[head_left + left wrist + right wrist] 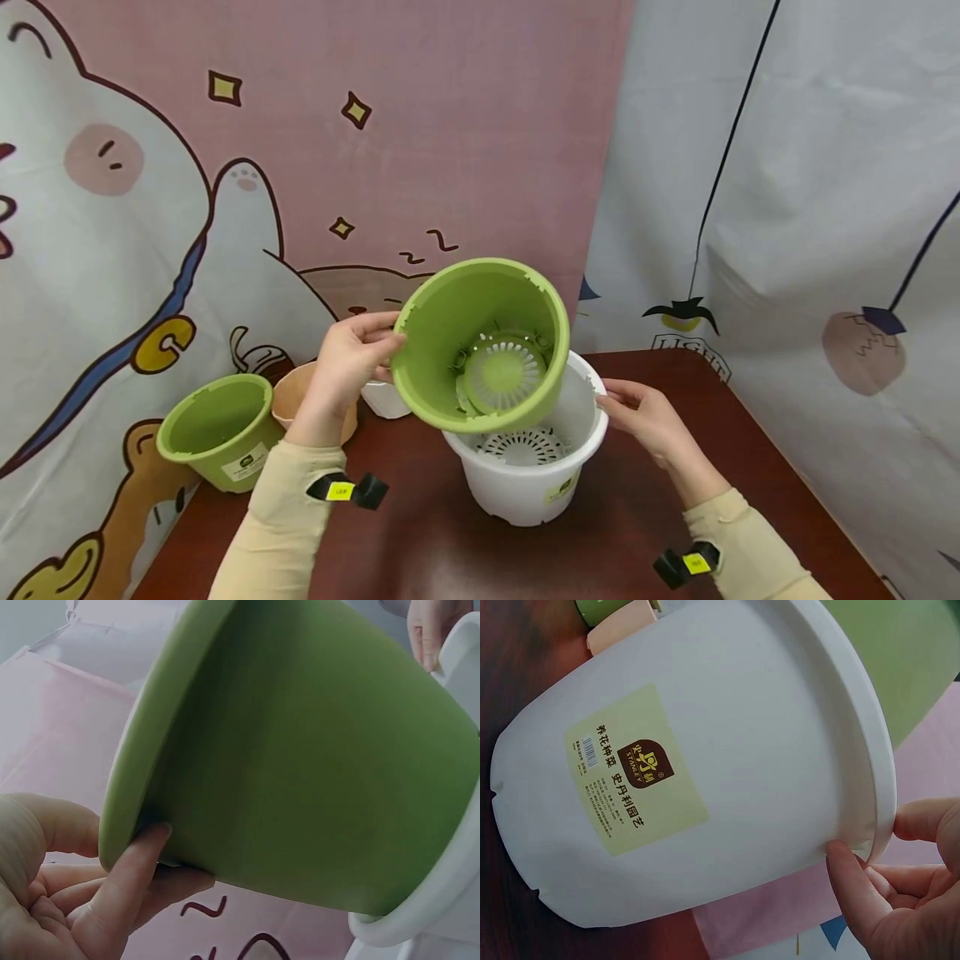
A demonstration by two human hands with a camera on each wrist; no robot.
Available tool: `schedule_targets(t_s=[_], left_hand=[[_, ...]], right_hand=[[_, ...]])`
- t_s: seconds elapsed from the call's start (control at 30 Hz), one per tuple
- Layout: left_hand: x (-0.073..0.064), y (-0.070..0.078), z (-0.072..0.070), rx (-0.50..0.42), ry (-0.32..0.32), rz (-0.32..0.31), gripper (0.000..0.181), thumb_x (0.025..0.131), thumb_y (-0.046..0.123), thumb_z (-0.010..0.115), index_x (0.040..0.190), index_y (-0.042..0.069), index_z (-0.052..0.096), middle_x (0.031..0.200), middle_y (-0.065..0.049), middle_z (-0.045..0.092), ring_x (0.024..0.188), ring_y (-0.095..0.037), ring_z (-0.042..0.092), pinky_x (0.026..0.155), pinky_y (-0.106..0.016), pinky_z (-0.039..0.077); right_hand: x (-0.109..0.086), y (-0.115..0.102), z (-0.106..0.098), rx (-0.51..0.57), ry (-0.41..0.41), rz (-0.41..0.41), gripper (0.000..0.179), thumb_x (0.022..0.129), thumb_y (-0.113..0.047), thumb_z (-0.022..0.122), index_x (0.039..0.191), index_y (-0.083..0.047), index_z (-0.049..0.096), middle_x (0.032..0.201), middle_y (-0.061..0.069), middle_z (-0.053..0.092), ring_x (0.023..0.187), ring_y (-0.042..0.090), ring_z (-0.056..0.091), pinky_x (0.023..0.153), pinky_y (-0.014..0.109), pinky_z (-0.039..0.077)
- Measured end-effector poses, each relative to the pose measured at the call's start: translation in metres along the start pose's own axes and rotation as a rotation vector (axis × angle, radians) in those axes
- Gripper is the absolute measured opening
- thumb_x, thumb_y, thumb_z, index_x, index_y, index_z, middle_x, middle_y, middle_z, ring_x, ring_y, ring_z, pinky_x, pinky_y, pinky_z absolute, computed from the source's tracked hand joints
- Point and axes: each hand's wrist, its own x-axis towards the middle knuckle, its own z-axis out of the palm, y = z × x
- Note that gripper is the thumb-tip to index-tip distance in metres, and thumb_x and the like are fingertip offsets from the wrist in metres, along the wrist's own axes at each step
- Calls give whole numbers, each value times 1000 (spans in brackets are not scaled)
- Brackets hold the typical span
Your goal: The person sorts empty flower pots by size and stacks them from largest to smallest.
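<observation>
A green plastic flowerpot (480, 333) with a slotted bottom is tilted, its opening toward me. My left hand (352, 362) pinches its rim at the left, thumb and fingers on either side, as the left wrist view shows. Below it a white flowerpot (517, 492) stands upright on the table, and the green pot's lower part hangs over or into its opening. With thumb and fingers my right hand (641, 417) pinches the white pot's rim on the right. A pale label (637, 769) is on the white pot's side. The contact between the pots is partly hidden.
Another green flowerpot (225, 425) stands at the table's left edge. Beside it is a peach pot (292, 392), partly behind my left forearm, and a smaller white pot (385, 402). A printed cloth (480, 142) hangs behind the dark red table (420, 533).
</observation>
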Motion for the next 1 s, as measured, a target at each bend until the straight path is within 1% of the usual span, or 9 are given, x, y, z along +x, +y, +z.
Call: schedule_targets(t_s=[0.13, 0.27, 0.37, 0.5, 0.6, 0.77, 0.9, 1.0], left_hand=[[2, -5, 8, -10, -3, -3, 37, 91, 0, 62, 127, -7, 62, 101, -24, 71, 63, -19, 71, 55, -36, 59], [4, -9, 16, 0, -37, -12, 39, 90, -1, 61, 129, -7, 61, 104, -27, 70, 63, -19, 71, 55, -36, 60], [5, -13, 22, 12, -48, -39, 39, 90, 0, 62, 129, -6, 61, 105, -28, 69, 64, -20, 71, 55, -36, 60], [8, -19, 30, 21, -66, -58, 40, 91, -1, 61, 130, -8, 59, 105, -28, 69, 64, -22, 71, 54, -35, 59], [10, -24, 36, 24, -79, -68, 40, 91, -2, 61, 129, -10, 59, 105, -29, 69, 63, -22, 70, 53, -35, 59], [13, -33, 48, 11, -88, -102, 38, 90, -3, 61, 127, -8, 62, 102, -28, 70, 63, -21, 69, 52, -34, 59], [14, -41, 55, 6, -85, -108, 36, 89, -5, 60, 125, -8, 63, 101, -28, 70, 63, -21, 68, 50, -33, 58], [15, -45, 59, 25, -74, -112, 35, 88, -5, 60, 123, -7, 64, 100, -28, 70, 63, -21, 68, 49, -33, 58]], right_hand=[[0, 0, 0, 4, -2, 2, 48, 97, -10, 63, 135, 16, 48, 122, 34, 58, 95, 20, 68, 80, 31, 58], [-1, -1, 0, 0, -7, 4, 48, 98, -11, 63, 135, 15, 48, 124, 34, 58, 98, 22, 68, 81, 32, 58], [-1, -1, 0, -3, -14, 2, 50, 98, -13, 63, 136, 15, 47, 125, 32, 58, 100, 24, 67, 81, 32, 58], [-1, -1, 1, -2, -18, -2, 52, 98, -15, 64, 138, 14, 46, 126, 31, 58, 102, 25, 67, 81, 31, 58], [-1, -1, 0, -3, -12, -3, 51, 99, -15, 63, 137, 14, 47, 126, 31, 58, 102, 23, 67, 81, 30, 58], [-1, 1, 0, -7, -7, -23, 48, 100, -12, 60, 136, 16, 46, 124, 31, 58, 100, 19, 66, 82, 29, 57], [-1, 2, 0, -18, -3, -27, 46, 100, -9, 58, 136, 17, 47, 123, 31, 57, 100, 18, 65, 83, 30, 57], [-1, 2, 0, -18, 5, -20, 45, 100, -10, 59, 136, 15, 48, 123, 30, 58, 100, 17, 65, 83, 30, 57]])
